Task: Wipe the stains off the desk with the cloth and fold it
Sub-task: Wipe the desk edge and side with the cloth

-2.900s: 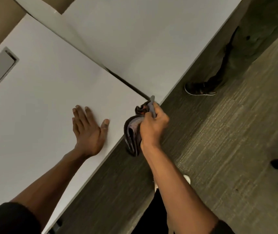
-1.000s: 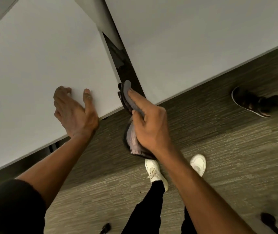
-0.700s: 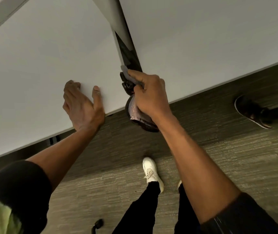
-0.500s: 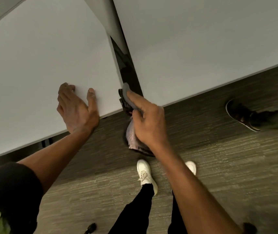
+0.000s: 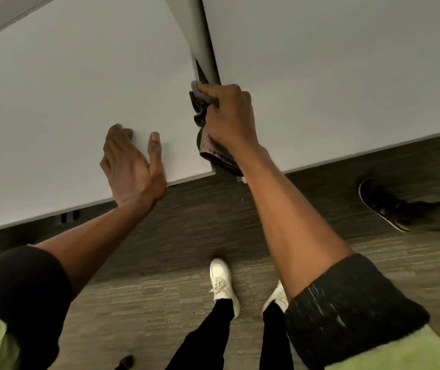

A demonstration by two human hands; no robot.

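Note:
My right hand is closed around a dark bunched cloth and presses it into the narrow gap between two white desks. The cloth's grey tip pokes out above my fingers, and its lower part hangs under my wrist at the desk corner. My left hand rests on the left desk near its front edge, thumb spread, fingers slightly curled, holding nothing. The right desk lies beyond my right hand. I see no stains on either top.
A grey divider post runs up from the gap between the desks. Another person's dark shoe stands on the carpet at the right. My own white shoes are below. A grey recessed panel sits at the left desk's far corner.
My right hand has slid the cloth farther up into the gap between the desks, after a back-and-forth stroke. My left hand stays planted on the left desk.

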